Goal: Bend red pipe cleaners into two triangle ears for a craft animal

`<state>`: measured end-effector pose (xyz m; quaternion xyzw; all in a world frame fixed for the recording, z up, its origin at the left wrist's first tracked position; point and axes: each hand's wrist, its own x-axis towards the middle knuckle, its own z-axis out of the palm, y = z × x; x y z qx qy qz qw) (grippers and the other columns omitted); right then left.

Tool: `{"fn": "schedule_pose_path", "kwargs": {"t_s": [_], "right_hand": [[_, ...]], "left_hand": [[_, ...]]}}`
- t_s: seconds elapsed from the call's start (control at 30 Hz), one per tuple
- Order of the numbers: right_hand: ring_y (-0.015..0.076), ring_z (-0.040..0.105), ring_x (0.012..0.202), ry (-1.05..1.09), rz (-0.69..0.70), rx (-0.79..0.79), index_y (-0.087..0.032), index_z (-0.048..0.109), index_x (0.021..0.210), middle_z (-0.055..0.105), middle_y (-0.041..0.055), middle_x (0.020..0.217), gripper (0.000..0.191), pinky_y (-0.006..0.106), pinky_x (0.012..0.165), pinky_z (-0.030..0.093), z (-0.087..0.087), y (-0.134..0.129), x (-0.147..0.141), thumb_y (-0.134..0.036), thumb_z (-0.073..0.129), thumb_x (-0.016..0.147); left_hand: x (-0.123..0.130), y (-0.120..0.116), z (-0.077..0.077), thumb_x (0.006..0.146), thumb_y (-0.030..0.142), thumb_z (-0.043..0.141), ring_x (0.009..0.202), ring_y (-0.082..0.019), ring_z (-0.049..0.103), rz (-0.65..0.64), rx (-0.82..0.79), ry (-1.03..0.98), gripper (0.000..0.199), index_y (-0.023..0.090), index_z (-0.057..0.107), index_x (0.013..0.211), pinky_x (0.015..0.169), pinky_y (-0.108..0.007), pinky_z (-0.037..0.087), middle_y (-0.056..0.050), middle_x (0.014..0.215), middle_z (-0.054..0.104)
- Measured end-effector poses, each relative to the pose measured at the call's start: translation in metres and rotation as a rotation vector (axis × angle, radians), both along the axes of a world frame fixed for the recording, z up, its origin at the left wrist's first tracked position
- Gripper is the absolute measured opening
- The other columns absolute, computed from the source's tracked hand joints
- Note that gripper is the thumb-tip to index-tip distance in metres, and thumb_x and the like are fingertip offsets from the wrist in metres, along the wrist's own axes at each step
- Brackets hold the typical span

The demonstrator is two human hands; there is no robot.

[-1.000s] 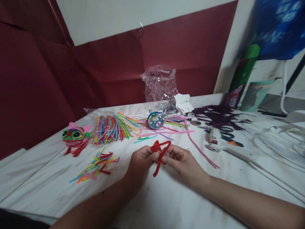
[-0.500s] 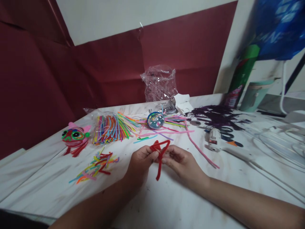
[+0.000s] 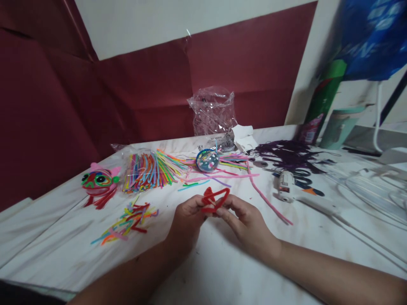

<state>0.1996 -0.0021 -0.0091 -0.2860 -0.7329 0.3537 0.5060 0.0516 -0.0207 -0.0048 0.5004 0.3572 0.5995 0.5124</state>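
Observation:
A red pipe cleaner (image 3: 222,197), bent into a looped, angular shape, is pinched between both hands above the table. My left hand (image 3: 188,218) grips its left side with thumb and fingers closed. On the other side, my right hand (image 3: 241,218) pinches the lower right of the loop. Some of the fingertips are hidden behind the bent pipe cleaner. Just beyond the hands sits a clear ball with coloured spots (image 3: 207,161). Loose pink pipe cleaners (image 3: 267,197) lie to its right and in front of it.
Bagged pipe cleaners (image 3: 149,171) lie at centre left, with cut pieces (image 3: 127,224) in front. A decorated pink figure (image 3: 100,182) stands at far left. On the right are a glue gun (image 3: 299,197), scissors (image 3: 302,177), purple shreds (image 3: 282,154) and a green cup (image 3: 340,127).
The red pipe cleaner's hanging end has been folded up toward the hands, so it no longer dangles below them. Both hands stay in nearly the same place.

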Motion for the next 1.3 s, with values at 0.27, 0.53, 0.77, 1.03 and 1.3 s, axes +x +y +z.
{"fn": "schedule_pose_path", "kwargs": {"t_s": [0.27, 0.53, 0.77, 1.03, 1.3], "right_hand": [[0.014, 0.058, 0.07, 0.046, 0.062, -0.108, -0.017, 0.057, 0.074, 0.063, 0.002, 0.072, 0.017, 0.025, 0.068, 0.045, 0.0, -0.002, 0.0, -0.028, 0.05, 0.085], [0.013, 0.053, 0.067, 0.13, 0.17, -0.206, -0.016, 0.053, 0.07, 0.058, 0.0015, 0.069, 0.022, 0.024, 0.065, 0.043, 0.008, -0.005, 0.0, -0.032, 0.05, 0.085], [0.0137, 0.054, 0.069, 0.045, 0.109, -0.13, -0.017, 0.053, 0.073, 0.059, 0.0021, 0.072, 0.02, 0.025, 0.065, 0.042, 0.004, -0.003, 0.001, -0.031, 0.048, 0.086], [0.0145, 0.053, 0.063, -0.1, -0.052, -0.031, -0.017, 0.05, 0.066, 0.059, 0.0027, 0.066, 0.022, 0.025, 0.061, 0.042, 0.001, -0.006, 0.0, -0.031, 0.049, 0.084], [0.0133, 0.054, 0.064, -0.053, 0.146, -0.056, -0.017, 0.055, 0.07, 0.059, 0.0022, 0.067, 0.027, 0.025, 0.062, 0.045, 0.01, -0.001, 0.004, -0.036, 0.044, 0.087]], "left_hand": [[0.0, -0.003, 0.005, 0.068, 0.009, 0.063, 0.07, -0.014, 0.056, -0.012, 0.065, 0.047, 0.008, 0.014, 0.065, 0.062, 0.072, -0.027, 0.044, 0.0, 0.068, 0.059], [0.002, -0.007, 0.01, 0.067, 0.01, 0.064, 0.067, -0.014, 0.059, -0.005, 0.014, 0.093, 0.01, 0.013, 0.064, 0.058, 0.07, -0.027, 0.044, -0.002, 0.066, 0.064], [0.003, -0.01, 0.02, 0.065, 0.015, 0.065, 0.054, -0.01, 0.054, 0.137, -0.051, 0.114, 0.01, 0.014, 0.061, 0.056, 0.057, -0.022, 0.041, 0.002, 0.052, 0.06], [0.0, -0.009, 0.014, 0.069, 0.023, 0.062, 0.053, -0.009, 0.045, 0.196, -0.021, 0.25, 0.02, 0.015, 0.058, 0.052, 0.056, -0.021, 0.035, 0.004, 0.05, 0.053], [-0.007, -0.007, 0.023, 0.069, 0.029, 0.063, 0.055, -0.011, 0.047, 0.099, -0.038, 0.191, 0.024, 0.014, 0.056, 0.051, 0.056, -0.024, 0.036, 0.0, 0.053, 0.054]]}}
